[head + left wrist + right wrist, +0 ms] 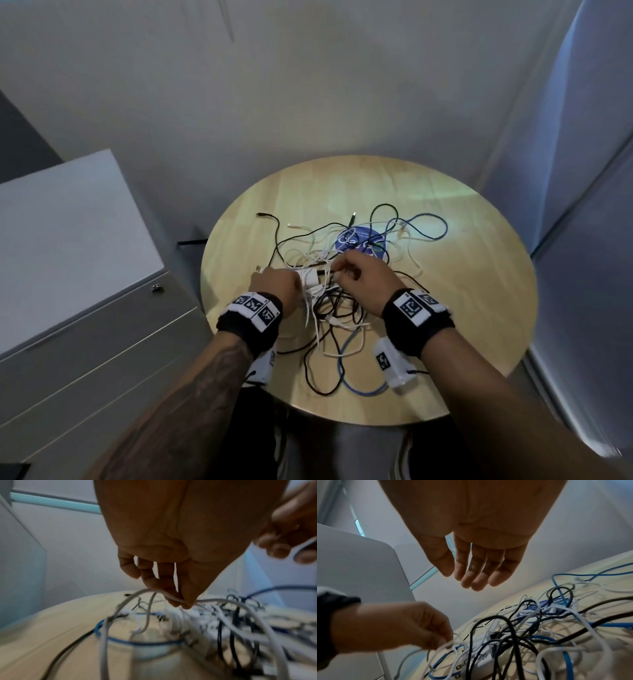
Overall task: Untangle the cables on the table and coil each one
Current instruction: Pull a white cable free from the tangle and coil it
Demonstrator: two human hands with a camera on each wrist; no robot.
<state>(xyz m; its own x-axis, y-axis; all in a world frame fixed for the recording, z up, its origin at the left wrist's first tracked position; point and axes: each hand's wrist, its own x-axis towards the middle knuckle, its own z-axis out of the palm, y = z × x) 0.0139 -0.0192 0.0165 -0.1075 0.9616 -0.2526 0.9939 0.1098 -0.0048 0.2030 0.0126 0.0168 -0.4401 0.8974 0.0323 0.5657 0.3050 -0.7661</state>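
Left hand (171,534) pinches a white cable (173,598) between thumb and fingertips, just above the tangle (329,301) — the cable arcs away from the pinch on both sides, one end dropping toward the near table (462,308) edge, the other running into the pile. Right hand (477,536) is not holding anything: fingers straight and relaxed, together, hovering over the tangle just right of the left hand's pinch. In the head view both hands sit close together above the middle of the pile. Tangle is uncoiled, all on the round wooden table: white, black and blue cable (346,363) loops crossing each other. A white charger (481,660) with metal prongs lies under the loops, directly below and between the two hands. Beyond the right hand, a blue sticker (363,241) on the tabletop, partly covered by cables. Grey cabinet (68,246) stands left of the left hand, apart from the table.
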